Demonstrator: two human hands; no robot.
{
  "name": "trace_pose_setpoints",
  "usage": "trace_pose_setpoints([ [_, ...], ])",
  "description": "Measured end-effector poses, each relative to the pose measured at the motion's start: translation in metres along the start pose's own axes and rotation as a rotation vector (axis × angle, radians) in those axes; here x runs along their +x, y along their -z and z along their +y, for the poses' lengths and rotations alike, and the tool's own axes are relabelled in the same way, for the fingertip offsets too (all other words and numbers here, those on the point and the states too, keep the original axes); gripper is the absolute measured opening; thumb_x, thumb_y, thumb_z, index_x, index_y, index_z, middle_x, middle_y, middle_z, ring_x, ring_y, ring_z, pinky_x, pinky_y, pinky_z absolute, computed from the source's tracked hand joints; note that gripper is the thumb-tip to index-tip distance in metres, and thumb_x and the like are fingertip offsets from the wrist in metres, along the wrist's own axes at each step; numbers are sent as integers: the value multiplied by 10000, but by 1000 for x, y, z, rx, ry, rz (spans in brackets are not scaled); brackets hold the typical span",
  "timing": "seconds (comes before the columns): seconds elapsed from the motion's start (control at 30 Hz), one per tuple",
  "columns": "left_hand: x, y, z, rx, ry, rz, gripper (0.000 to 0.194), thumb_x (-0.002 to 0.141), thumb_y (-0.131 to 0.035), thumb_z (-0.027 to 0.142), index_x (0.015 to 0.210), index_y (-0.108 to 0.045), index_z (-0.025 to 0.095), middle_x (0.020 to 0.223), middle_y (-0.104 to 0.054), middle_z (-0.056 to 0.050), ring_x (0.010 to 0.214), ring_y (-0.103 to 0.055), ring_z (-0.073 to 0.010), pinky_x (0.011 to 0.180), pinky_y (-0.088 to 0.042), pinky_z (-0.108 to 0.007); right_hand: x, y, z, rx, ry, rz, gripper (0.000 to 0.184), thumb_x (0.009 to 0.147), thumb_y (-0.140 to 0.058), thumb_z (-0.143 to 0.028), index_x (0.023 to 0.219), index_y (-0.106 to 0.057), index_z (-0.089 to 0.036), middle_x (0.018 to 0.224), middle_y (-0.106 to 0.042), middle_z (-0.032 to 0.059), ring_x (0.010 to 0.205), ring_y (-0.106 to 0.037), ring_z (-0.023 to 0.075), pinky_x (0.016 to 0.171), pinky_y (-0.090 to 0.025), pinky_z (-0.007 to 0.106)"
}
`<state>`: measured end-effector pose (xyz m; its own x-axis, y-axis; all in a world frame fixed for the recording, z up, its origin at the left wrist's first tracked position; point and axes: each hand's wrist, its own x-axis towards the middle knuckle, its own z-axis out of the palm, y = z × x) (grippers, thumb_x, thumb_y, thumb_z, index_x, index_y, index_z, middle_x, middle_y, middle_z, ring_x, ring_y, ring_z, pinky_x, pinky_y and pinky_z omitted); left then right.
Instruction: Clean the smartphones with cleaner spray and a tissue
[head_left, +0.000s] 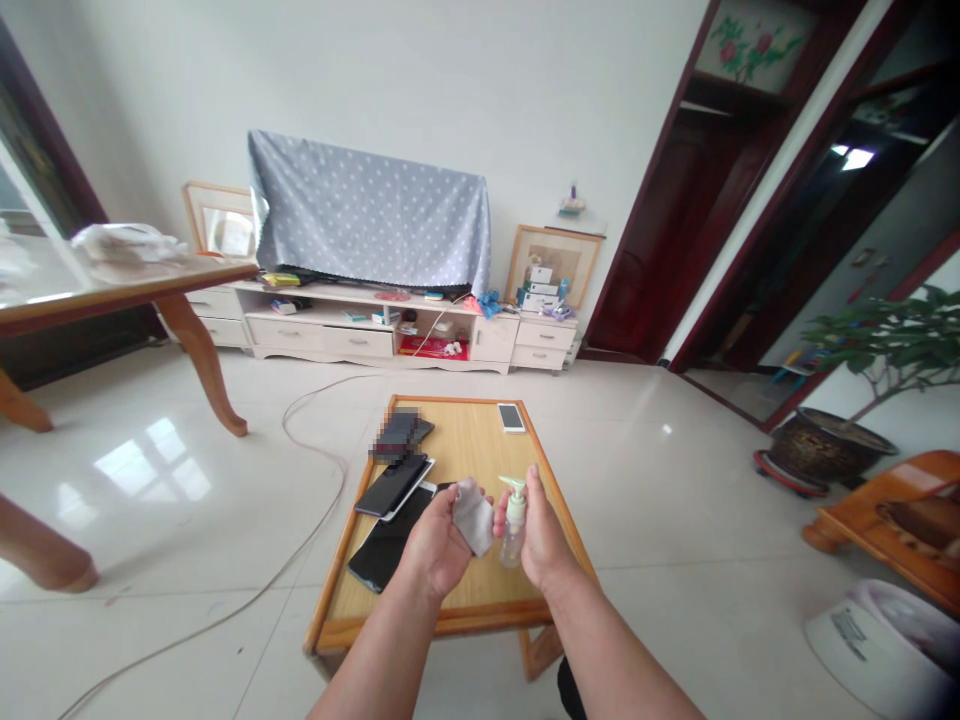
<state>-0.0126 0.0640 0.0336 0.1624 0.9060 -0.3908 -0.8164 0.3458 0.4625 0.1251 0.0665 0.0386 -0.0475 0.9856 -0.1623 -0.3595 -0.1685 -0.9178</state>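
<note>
My left hand holds a small light grey cloth, its fingers curled behind it. Close by on the right, my right hand is wrapped round a clear pump bottle with a pale green pump head, held upright with the nozzle pointing left towards the cloth. Both hands are over a small wooden table. On its left side lie a large black tablet, partly behind my left hand, and a dark phone resting on a white-edged device. A white phone lies at the far right corner.
Several dark items, blurred out, lie at the table's far left. A cable runs over the tiled floor. A larger wooden table stands left, a potted plant and a white bucket right. A low cabinet lines the wall.
</note>
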Motion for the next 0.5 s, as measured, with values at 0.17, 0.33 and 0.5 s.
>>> trace_pose_setpoints([
  [0.17, 6, 4, 2, 31, -41, 45, 298, 853, -607, 110, 1149, -638, 126, 932, -731, -97, 747, -711, -174, 719, -586, -287, 2, -7, -4, 27, 53, -85, 642, 923, -386, -763, 735, -646, -207, 654, -653, 45, 636, -596, 188, 643, -462, 305],
  [0.33, 9, 7, 14, 22, -77, 86, 277, 866, -631, 159, 1137, -640, 101, 986, -730, -131, 801, -722, -182, 753, -598, -287, 6, -15, -5, -11, 143, -122, 247, 861, -678, -446, 967, -656, -225, 835, -686, 11, 811, -634, 185, 819, -483, 320],
  [0.5, 15, 15, 23, 24, -142, 124, 375, 881, -505, 59, 1241, -597, 114, 1052, -728, -145, 825, -731, -175, 786, -602, -294, 21, -29, -3, -24, 165, -83, 291, 792, -763, -327, 1038, -634, -238, 904, -685, -1, 860, -655, 179, 866, -486, 332],
])
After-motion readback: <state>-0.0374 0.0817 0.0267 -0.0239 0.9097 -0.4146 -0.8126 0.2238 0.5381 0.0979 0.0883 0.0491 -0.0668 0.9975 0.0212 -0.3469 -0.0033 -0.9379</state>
